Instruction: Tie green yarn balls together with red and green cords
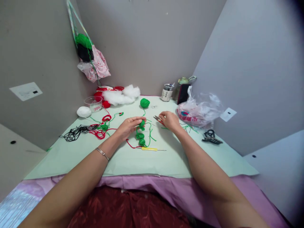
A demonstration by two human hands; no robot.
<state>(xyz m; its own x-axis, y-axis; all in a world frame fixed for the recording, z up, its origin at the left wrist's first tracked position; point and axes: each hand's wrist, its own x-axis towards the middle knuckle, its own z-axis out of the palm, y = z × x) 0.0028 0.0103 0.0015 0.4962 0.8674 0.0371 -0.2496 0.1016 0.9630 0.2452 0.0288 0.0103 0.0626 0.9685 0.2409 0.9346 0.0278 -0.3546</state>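
Observation:
Pinched in my left hand is the top of a green crocheted piece, whose rounded lumps hang down to the table with loose green yarn tails beside them. My right hand grips a small pair of scissors, its dark blades pointing left towards the green piece but apart from it. A yellow-handled crochet hook lies just below the green piece, and a red strand runs to its left end. Behind my hands sits a ball of green yarn, with a strand trailing forward from it.
Black yarn, red yarn and a clear tub are at left. White stuffing lies behind. A pen tin, a phone, a plastic bag and a black claw clip occupy the right side.

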